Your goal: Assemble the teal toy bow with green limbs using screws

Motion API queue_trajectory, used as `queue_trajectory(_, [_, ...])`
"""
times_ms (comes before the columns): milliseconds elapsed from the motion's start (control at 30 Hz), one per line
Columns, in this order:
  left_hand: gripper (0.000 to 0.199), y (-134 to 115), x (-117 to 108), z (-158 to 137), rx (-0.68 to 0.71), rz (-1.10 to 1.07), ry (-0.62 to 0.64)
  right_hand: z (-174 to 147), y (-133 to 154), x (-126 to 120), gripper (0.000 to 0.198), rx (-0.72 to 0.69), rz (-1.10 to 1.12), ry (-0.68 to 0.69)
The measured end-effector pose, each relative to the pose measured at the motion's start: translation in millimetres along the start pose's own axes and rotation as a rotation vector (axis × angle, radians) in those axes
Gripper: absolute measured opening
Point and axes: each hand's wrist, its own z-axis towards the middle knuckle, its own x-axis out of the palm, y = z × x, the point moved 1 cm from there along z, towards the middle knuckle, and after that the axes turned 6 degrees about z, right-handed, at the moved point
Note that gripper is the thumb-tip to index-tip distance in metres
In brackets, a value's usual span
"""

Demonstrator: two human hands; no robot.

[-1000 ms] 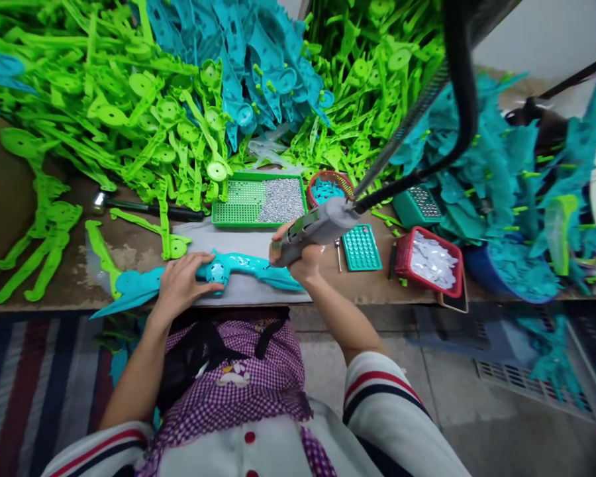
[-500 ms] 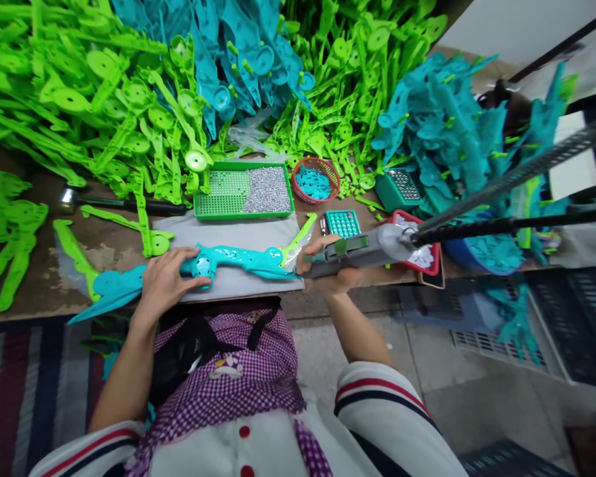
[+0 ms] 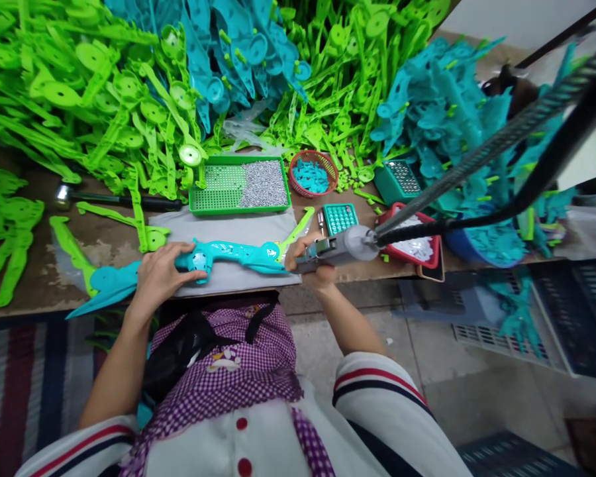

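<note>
On the grey cloth [image 3: 218, 228] lies a long blue plastic toy body [image 3: 241, 254] with green limb pieces at both ends. My left hand [image 3: 159, 273] grips it left of its middle, thumb and fingers around the blue part beside a round joint. In my right hand [image 3: 312, 260] is a grey power screwdriver [image 3: 345, 250], held nearly level, its hose or cable running off to the upper right. The tool's tip points left at the right end of the toy body; whether it touches cannot be made out.
Behind are heaps of green parts [image 3: 124, 99] and blue parts [image 3: 442, 112]. A green tray [image 3: 213, 185] of small screws, a red basket [image 3: 322, 192] of blue pieces and a red bin [image 3: 412, 242] stand nearby. A hammer [image 3: 109, 200] lies left.
The screwdriver and my right hand have shifted left and slightly up, with the tip nearer the toy body's right end. The view has moved slightly; my left hand keeps its grip.
</note>
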Motion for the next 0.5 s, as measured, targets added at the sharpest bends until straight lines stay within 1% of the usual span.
queue_trajectory(133, [0.048,1.4,-0.3,2.5,-0.004,-0.004,-0.013,-2.2,-5.7,0.2,0.075,0.017,-0.005,0.0])
queue_trajectory(233, [0.049,5.5,-3.6,1.7,-0.001,-0.031,-0.009,-1.8,0.9,3.1,0.077,0.01,-0.022,-0.072])
queue_trajectory(267, [0.051,4.8,-5.1,-1.3,-0.004,-0.059,-0.033,-0.9,6.9,4.0,0.078,-0.011,-0.028,-0.119])
queue_trajectory(333, [0.051,-5.1,-6.1,-13.0,-0.051,-0.174,-0.16,2.5,23.0,5.4,0.077,-0.083,-0.055,-0.219])
queue_trajectory(400, [0.043,-30.9,0.3,-29.4,-0.148,-0.409,-0.272,8.4,39.5,6.2,0.076,-0.173,-0.109,-0.27])
queue_trajectory(433, [0.035,-50.2,7.7,-37.0,-0.203,-0.582,-0.245,12.4,45.5,6.4,0.075,-0.207,-0.139,-0.266])
queue_trajectory(467, [0.032,-73.5,18.5,-42.5,-0.219,-0.788,-0.06,16.7,49.3,6.7,0.073,-0.233,-0.166,-0.249])
queue_trajectory(500, [0.033,-99.0,31.1,-46.0,-0.24,-0.998,0.194,21.2,50.7,6.9,0.07,-0.247,-0.189,-0.225])
